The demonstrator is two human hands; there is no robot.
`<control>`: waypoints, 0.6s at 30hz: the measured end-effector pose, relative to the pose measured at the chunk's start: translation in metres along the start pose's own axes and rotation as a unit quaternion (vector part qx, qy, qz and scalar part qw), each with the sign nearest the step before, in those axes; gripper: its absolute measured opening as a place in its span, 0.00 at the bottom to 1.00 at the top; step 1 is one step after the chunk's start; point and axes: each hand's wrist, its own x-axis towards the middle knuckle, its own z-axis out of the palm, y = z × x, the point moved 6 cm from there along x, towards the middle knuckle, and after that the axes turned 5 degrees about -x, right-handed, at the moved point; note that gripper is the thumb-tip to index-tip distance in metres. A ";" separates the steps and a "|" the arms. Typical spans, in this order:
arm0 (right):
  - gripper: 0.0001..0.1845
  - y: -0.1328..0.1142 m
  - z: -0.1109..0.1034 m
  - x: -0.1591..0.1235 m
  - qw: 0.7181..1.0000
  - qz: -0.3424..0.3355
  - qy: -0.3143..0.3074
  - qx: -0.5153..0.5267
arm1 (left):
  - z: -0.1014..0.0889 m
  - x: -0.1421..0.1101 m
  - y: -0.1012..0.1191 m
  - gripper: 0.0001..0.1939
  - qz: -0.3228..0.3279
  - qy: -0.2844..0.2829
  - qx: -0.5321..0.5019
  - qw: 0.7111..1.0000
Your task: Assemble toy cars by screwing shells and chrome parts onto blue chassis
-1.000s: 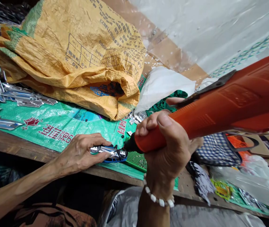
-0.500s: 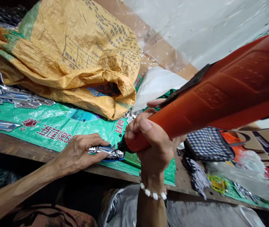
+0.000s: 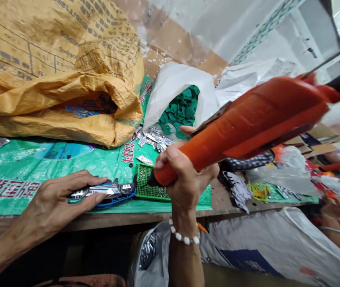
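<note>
My left hand point(image 3: 59, 195) closes fingers and thumb around a blue-and-silver toy vehicle point(image 3: 110, 190) with black wheels, held low over the green sheet. My right hand point(image 3: 184, 175) is wrapped round the front of an orange electric screwdriver point(image 3: 247, 123), which slants up to the right. Its dark tip is over a green perforated tray point(image 3: 153, 198), just right of the toy. Small bits lie in the tray, too small to make out for certain. A loose silver piece point(image 3: 145, 160) rests behind the tray.
A yellow woven sack point(image 3: 107, 127) bulges at back left. Beside it, a white bag point(image 3: 170, 75) spills green pieces point(image 3: 182, 107), with silver parts point(image 3: 155, 137) heaped in front. Grey-and-black pieces point(image 3: 237, 191) lie right along the table edge point(image 3: 116, 221). Another person's hand point(image 3: 333, 207) is at far right.
The screwdriver tip has left the toy and is now over the green tray. My left hand still holds the toy, now farther left of the tip. The view has swung right.
</note>
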 end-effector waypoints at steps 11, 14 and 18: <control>0.14 0.008 0.007 -0.008 0.998 0.002 -0.022 -0.051 | -0.003 0.006 -0.001 0.17 -0.013 -0.051 0.049 0.997; 0.11 0.011 0.005 -0.008 0.998 0.006 -0.007 -0.064 | -0.003 0.005 -0.002 0.18 -0.022 -0.047 0.051 0.997; 0.13 0.014 0.004 -0.008 0.998 0.006 -0.001 -0.065 | -0.003 0.006 0.000 0.18 -0.018 -0.032 0.051 0.998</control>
